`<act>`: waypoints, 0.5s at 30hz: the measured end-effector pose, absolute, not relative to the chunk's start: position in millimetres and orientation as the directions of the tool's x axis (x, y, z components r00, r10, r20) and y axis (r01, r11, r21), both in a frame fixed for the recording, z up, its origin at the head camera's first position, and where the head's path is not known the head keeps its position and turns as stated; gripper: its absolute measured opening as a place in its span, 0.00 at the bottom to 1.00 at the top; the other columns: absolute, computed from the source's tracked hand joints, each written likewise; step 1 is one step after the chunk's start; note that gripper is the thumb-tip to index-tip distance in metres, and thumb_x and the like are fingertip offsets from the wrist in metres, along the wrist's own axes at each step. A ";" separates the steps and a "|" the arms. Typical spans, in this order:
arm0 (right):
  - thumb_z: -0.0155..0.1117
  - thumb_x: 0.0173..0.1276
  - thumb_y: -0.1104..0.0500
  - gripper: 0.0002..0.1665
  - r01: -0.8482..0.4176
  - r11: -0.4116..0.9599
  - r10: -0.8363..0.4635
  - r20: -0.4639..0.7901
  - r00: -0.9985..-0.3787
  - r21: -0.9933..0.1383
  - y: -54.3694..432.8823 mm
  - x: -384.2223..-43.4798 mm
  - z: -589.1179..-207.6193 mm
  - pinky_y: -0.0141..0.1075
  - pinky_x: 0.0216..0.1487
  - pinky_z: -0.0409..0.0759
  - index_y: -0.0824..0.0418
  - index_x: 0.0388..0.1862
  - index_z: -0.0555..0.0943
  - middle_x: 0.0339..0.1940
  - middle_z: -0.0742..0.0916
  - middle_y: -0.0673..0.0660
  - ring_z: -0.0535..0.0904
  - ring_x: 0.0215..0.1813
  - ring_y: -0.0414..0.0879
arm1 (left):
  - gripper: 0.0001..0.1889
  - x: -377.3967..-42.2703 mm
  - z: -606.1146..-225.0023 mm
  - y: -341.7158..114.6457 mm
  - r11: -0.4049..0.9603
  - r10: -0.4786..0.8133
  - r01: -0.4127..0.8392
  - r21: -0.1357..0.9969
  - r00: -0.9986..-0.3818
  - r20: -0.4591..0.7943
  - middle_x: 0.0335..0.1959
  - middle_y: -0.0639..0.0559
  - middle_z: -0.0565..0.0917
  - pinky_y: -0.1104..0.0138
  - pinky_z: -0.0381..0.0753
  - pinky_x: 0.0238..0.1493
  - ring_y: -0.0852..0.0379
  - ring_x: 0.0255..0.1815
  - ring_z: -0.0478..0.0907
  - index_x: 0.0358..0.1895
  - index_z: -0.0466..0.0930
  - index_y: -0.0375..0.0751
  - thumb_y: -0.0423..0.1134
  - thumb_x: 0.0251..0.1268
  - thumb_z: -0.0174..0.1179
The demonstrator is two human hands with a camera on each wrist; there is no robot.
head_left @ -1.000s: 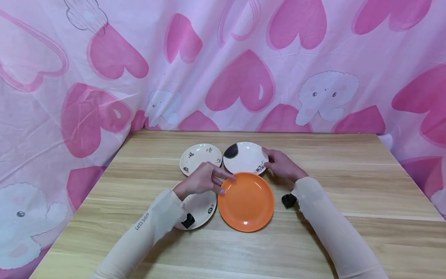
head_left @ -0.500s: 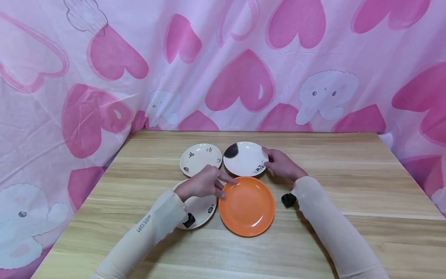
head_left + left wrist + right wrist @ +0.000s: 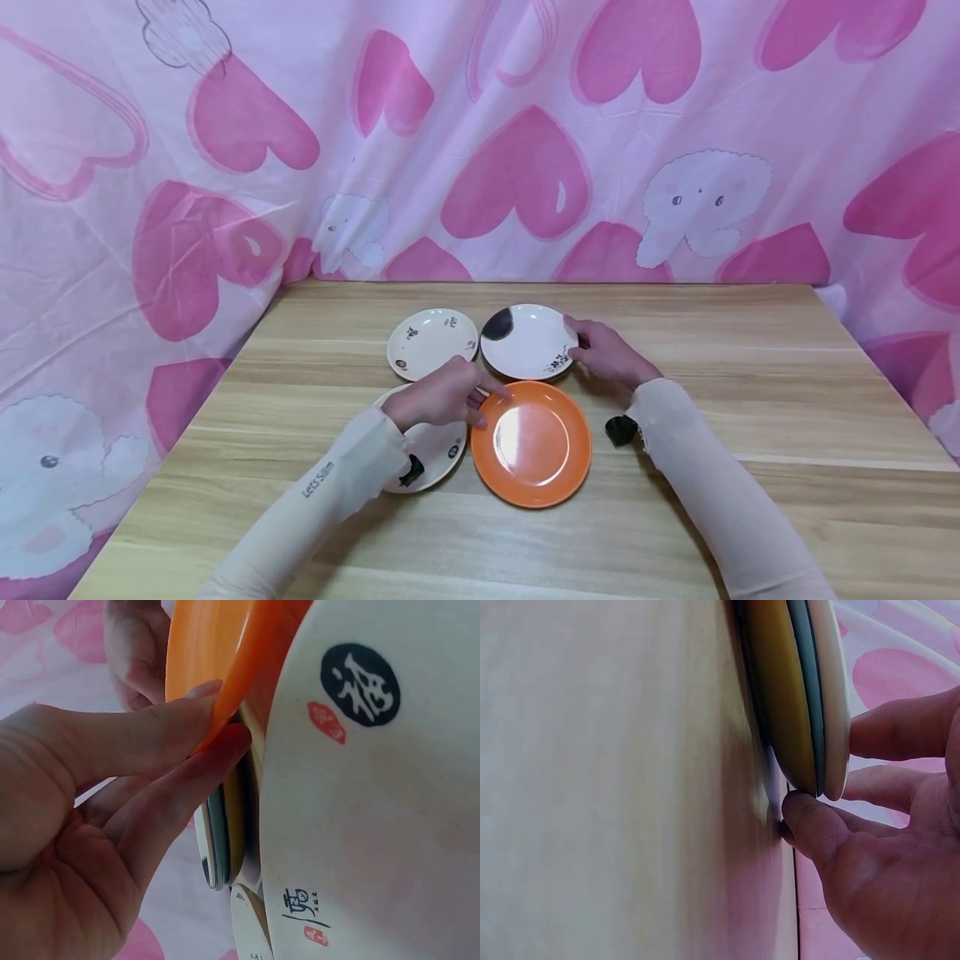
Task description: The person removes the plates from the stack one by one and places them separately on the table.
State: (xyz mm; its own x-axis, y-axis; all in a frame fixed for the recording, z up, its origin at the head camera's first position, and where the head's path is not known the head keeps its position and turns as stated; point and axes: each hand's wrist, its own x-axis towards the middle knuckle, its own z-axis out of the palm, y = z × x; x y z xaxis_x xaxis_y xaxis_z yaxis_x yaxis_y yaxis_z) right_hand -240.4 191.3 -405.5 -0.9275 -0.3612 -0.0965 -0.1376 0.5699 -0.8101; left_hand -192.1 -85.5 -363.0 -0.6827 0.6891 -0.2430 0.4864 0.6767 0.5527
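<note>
An orange plate is at the near right of a close group of plates. My left hand pinches its left rim, with the thumb on the upper face and a finger underneath. Behind it stands a stack of plates topped by a white plate with a black patch. The right wrist view shows a teal plate and a yellow plate below the white one. My right hand holds this stack at its right edge, fingertips against the white rim and the yellow plate's edge.
A cream plate with small dark and red marks stands at the back left. Another cream plate lies at the near left, partly under my left forearm. A pink heart-print cloth hangs behind the wooden table.
The orange plate has shifted slightly toward me, with my left hand moving along on its rim. A bright glare now shows on it. My right hand and the stack have stayed put.
</note>
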 end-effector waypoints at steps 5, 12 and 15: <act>0.50 0.73 0.68 0.37 -0.137 0.569 -0.363 -0.099 -0.926 -0.811 191.8 -240.2 -404.8 0.53 0.78 0.65 0.70 0.79 0.54 0.80 0.62 0.70 0.65 0.73 0.57 | 0.27 -193.8 -362.7 -82.4 0.703 0.682 0.502 0.504 -0.676 -0.279 0.57 0.52 0.87 0.73 0.86 0.47 0.60 0.47 0.87 0.59 0.85 0.46 0.28 0.52 0.75; 0.51 0.73 0.68 0.37 -0.143 0.574 -0.359 -0.091 -0.929 -0.806 191.2 -240.9 -405.4 0.47 0.70 0.70 0.70 0.79 0.55 0.78 0.67 0.70 0.69 0.68 0.55 | 0.26 -195.8 -363.0 -81.5 0.688 0.705 0.542 0.484 -0.656 -0.269 0.57 0.52 0.87 0.74 0.86 0.46 0.61 0.46 0.86 0.57 0.85 0.46 0.28 0.52 0.74; 0.52 0.72 0.69 0.37 -0.151 0.566 -0.364 -0.081 -0.928 -0.810 190.8 -241.0 -405.6 0.46 0.69 0.71 0.72 0.78 0.55 0.76 0.69 0.70 0.70 0.67 0.56 | 0.25 -196.6 -364.1 -82.2 0.669 0.725 0.567 0.480 -0.641 -0.252 0.55 0.51 0.88 0.75 0.85 0.45 0.60 0.46 0.87 0.56 0.86 0.44 0.27 0.52 0.74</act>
State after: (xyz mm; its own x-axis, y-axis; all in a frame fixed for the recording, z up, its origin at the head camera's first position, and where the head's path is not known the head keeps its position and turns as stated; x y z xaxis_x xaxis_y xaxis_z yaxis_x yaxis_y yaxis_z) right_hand -241.0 190.8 -405.6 -0.9280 -0.3637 -0.0810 -0.1512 0.5664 -0.8101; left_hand -196.6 -82.2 -364.1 -0.6411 0.7247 -0.2525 0.5673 0.6691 0.4801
